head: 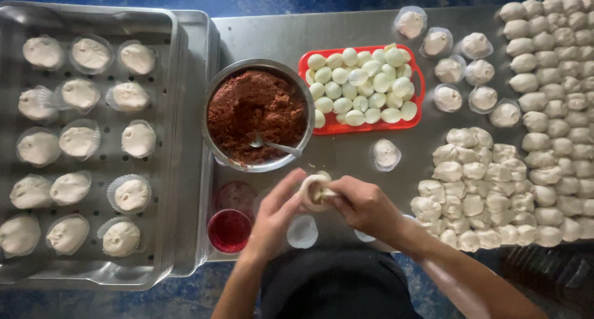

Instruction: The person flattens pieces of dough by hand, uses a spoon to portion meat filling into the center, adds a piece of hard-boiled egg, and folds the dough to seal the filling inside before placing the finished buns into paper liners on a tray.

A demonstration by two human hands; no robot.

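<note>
Both hands meet at the table's near edge around one piece of pale dough (314,188). My left hand (275,217) cups it from the left with fingers pressed to its side. My right hand (365,206) pinches its top and right side. Just beyond them stands a metal bowl (213,102) of reddish-brown minced filling (253,108) with a spoon (275,146) resting in it. A red tray (421,84) of peeled boiled eggs (362,87) sits to the bowl's right. An empty white paper cup (302,231) lies below my hands.
A perforated metal steamer tray (173,139) at left holds several buns in paper cups. Raw dough pieces (482,189) are heaped at right, more buns in cups (461,71) behind them. A small red cup (229,230) stands near the left hand.
</note>
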